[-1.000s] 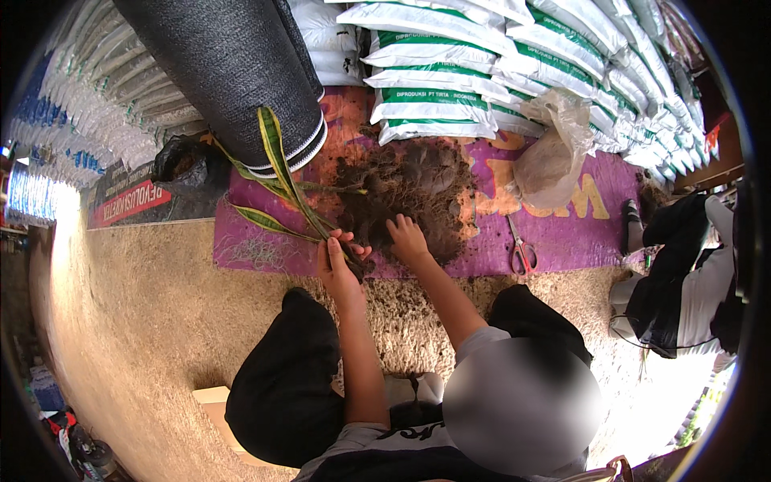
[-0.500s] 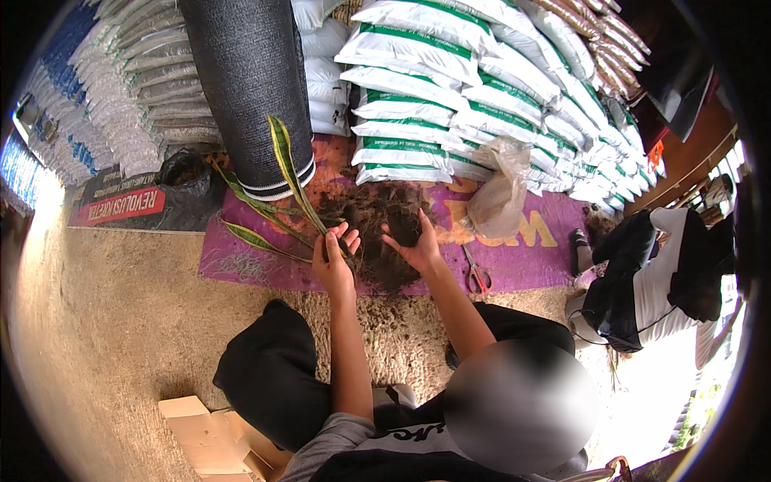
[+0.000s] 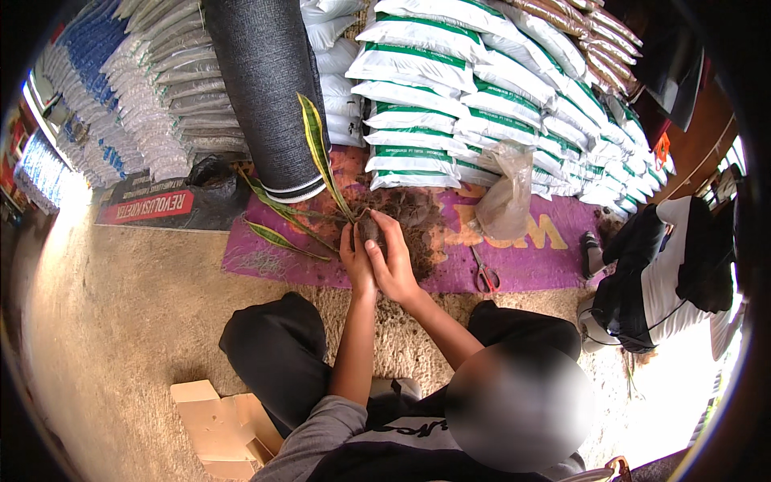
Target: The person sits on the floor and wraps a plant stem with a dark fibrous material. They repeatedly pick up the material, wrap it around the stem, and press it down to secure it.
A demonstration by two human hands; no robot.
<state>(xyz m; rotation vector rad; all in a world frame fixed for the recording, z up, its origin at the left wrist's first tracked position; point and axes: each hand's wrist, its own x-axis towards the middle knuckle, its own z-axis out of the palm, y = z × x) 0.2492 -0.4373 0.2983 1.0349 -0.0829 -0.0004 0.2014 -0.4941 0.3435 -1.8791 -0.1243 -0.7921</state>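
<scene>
A snake plant (image 3: 316, 145) with yellow-edged green leaves leans up and to the left from my two hands. My left hand (image 3: 356, 261) is closed around the plant's base from the left. My right hand (image 3: 392, 259) presses in from the other side, its fingers curved over a dark clump of soil (image 3: 369, 228) at the base. The two hands touch along their palms, and the roots are hidden between them. More loose dark soil (image 3: 414, 213) lies heaped just beyond my hands. Other snake plant leaves (image 3: 277, 241) lie low to the left.
A purple printed sheet (image 3: 554, 269) lies under the soil, with red-handled scissors (image 3: 485, 277) and a clear plastic bag (image 3: 506, 197) on the right. A dark mesh roll (image 3: 269, 96) stands before stacked white sacks (image 3: 414, 88). Cardboard (image 3: 213, 426) lies lower left; another person (image 3: 658, 273) sits right.
My right hand has come left from the soil heap and closed against my left hand around the plant's base and soil. The whole view has shifted slightly.
</scene>
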